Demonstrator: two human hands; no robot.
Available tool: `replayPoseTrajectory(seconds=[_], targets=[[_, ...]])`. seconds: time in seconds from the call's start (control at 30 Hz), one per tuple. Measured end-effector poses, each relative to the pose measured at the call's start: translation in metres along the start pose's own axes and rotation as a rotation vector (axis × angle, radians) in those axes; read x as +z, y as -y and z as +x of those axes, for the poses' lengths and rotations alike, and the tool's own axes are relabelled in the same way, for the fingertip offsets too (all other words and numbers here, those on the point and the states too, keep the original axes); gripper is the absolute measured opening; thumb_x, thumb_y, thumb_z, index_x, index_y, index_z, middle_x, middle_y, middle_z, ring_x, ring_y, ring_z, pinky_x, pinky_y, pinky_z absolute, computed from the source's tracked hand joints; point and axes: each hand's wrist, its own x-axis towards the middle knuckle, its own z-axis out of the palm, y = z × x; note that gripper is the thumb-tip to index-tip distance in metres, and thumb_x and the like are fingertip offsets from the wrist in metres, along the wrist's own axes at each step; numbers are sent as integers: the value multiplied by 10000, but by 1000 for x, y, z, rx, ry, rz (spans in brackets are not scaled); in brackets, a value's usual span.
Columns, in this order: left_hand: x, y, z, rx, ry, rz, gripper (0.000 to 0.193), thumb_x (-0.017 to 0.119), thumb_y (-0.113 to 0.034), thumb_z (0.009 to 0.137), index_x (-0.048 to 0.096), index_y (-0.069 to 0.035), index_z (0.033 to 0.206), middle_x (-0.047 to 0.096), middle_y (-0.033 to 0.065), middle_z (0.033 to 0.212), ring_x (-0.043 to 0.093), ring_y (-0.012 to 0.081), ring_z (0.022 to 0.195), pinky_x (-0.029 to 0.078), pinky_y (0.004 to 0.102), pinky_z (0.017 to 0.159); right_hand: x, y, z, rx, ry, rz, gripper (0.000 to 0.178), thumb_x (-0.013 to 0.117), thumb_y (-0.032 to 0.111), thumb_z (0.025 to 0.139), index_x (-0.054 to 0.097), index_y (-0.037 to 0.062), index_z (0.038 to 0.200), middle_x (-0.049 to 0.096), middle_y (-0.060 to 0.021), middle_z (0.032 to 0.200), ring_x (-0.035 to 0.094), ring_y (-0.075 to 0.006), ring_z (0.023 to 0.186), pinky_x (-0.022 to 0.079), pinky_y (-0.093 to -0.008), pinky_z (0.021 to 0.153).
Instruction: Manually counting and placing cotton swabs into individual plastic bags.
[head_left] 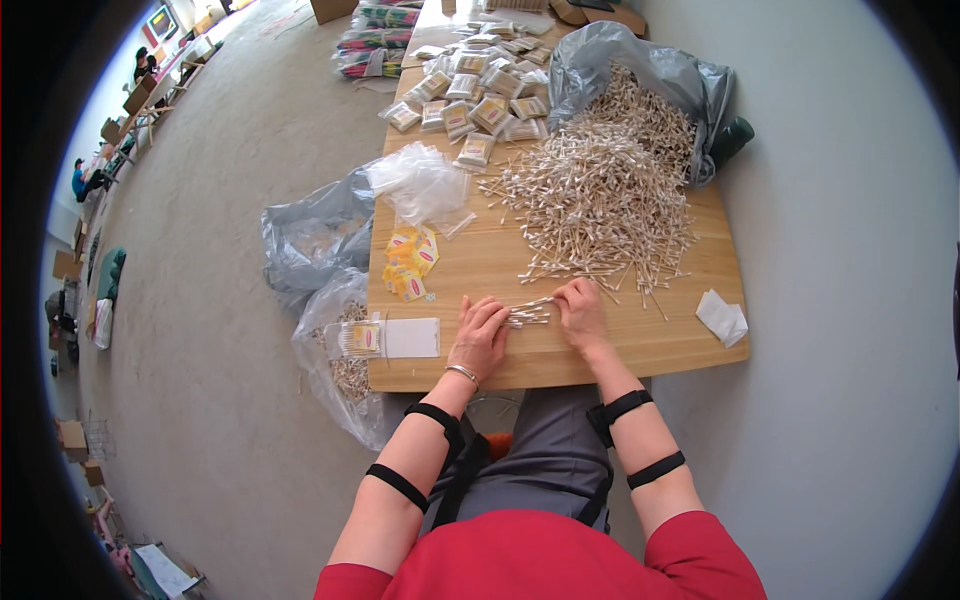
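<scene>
Near the table's front edge, my left hand (481, 335) is closed around one end of a small bundle of cotton swabs (528, 315). The swabs stick out to its right, white tips showing. My right hand (583, 316) pinches the end of a swab at the bundle's upper right side. Beyond my hands spreads a large loose heap of cotton swabs (600, 195). Left of my left hand lies a white card (412, 338), with a filled clear packet of swabs (360, 339) at its left end, over the table's edge.
Yellow printed labels (408, 265) and clear plastic bags (425, 185) lie along the left side. Filled swab packets (475, 90) are piled at the far end. A grey bag (640, 50) backs the heap. A folded white tissue (721, 318) lies right. Plastic bags (320, 240) hang left.
</scene>
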Motion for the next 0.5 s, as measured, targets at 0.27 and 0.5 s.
replayPoseTrajectory(seconds=[0.27, 0.5], targets=[[0, -4, 2, -16, -67, 11, 283, 624, -91, 805, 600, -68, 1087, 575, 70, 1143, 499, 244, 1162, 256, 486, 1090, -3, 18, 1, -81, 26, -36, 74, 683, 121, 747, 640, 120, 807, 529, -37, 877, 508, -255, 863, 445, -359, 778], [2, 0, -1, -4, -62, -39, 218, 622, -98, 818, 622, -70, 1034, 605, 74, 1088, 531, 252, 1124, 275, 486, 1078, -4, -2, -7, -53, -13, -102, 42, 658, 102, 758, 630, 114, 787, 536, -45, 872, 518, -258, 874, 452, -377, 759]])
